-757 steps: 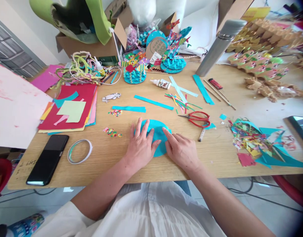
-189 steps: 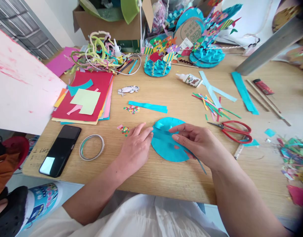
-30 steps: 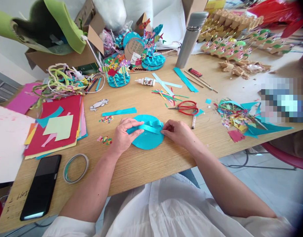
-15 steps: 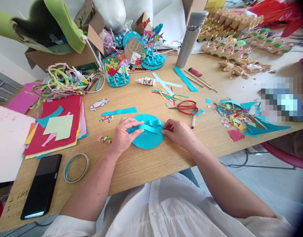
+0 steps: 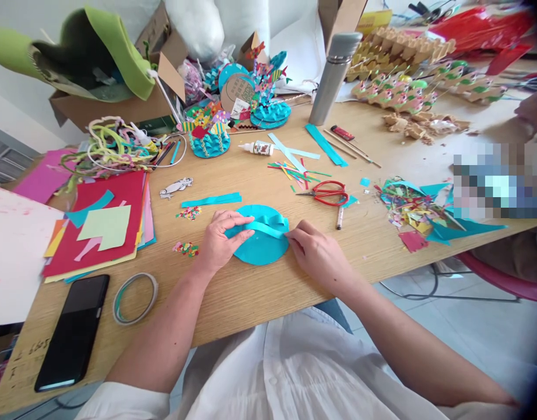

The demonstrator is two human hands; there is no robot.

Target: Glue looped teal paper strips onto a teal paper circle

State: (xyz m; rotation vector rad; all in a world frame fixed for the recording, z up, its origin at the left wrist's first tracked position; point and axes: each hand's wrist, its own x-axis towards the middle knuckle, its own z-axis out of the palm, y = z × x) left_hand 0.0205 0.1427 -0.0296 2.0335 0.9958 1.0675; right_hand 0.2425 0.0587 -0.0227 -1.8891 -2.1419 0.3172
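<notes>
A round blue paper disc (image 5: 260,252) lies on the table in front of me, with a wavy blue strip standing up along its upper part. Across its middle runs a loose blue paper strip (image 5: 268,231). My left hand (image 5: 219,240) rests over the disc's left edge, thumb and fingers pinching the strip near its left end. At the disc's right edge, my right hand (image 5: 317,249) pinches the strip's other end between thumb and forefinger. Two more blue strips (image 5: 211,200) lie just beyond the disc, near small piles of colourful paper bits (image 5: 187,249).
Red-handled scissors (image 5: 328,192), a glue bottle (image 5: 260,148) and thin coloured strips lie beyond my hands. A grey flask (image 5: 333,79) stands at the back. On the left are coloured paper sheets (image 5: 71,245), a phone (image 5: 73,332) and a tape roll (image 5: 134,298). Paper scraps (image 5: 410,204) lie right.
My right hand has turned and lowered slightly, bringing the strip's right end down toward the disc's edge. The left hand stays nearly still. At far right, part of another person's hand has come into view.
</notes>
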